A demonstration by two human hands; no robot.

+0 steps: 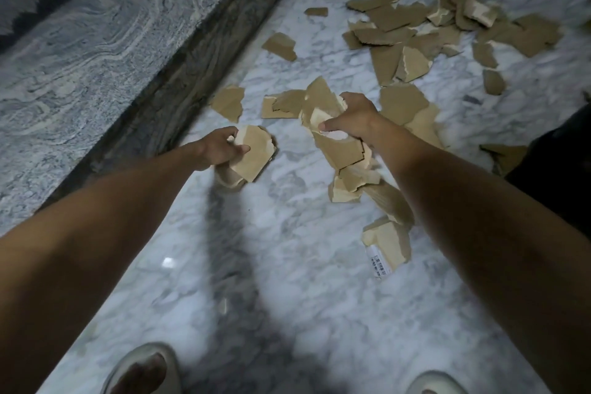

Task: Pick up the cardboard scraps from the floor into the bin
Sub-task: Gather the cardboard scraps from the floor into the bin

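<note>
Head view, looking steeply down at white, grey-veined marble floor (287,265), glossy and partly blurred, with a dark shadow running down the middle. Hard to make out at the right edge: a black shape (559,176), cut off by the frame, hiding part of one scrap. Cut off at the bottom edge too: two pale slippers (144,368), toes only. Left grip, the left hand (220,147), left of centre, fingers and thumb curled round a bundle of tan scraps (252,153), more pieces tucked under the palm and mostly hidden. Right grip, the right hand (351,118), at centre, clutching a thicker handful of torn pieces (335,144) that hang down toward the lower right; fingers buried in the cardboard. Flat, jagged-edged cardboard scraps (415,25) heaped at the upper right, matte brown with paler torn layers, long edges pointing every way. Loose pieces near the hands at centre; one scrap bearing a white barcode label (380,262) lower right, long axis roughly vertical in frame. Grey swirled stone step (96,41) across the upper left, dark riser running diagonally.
</note>
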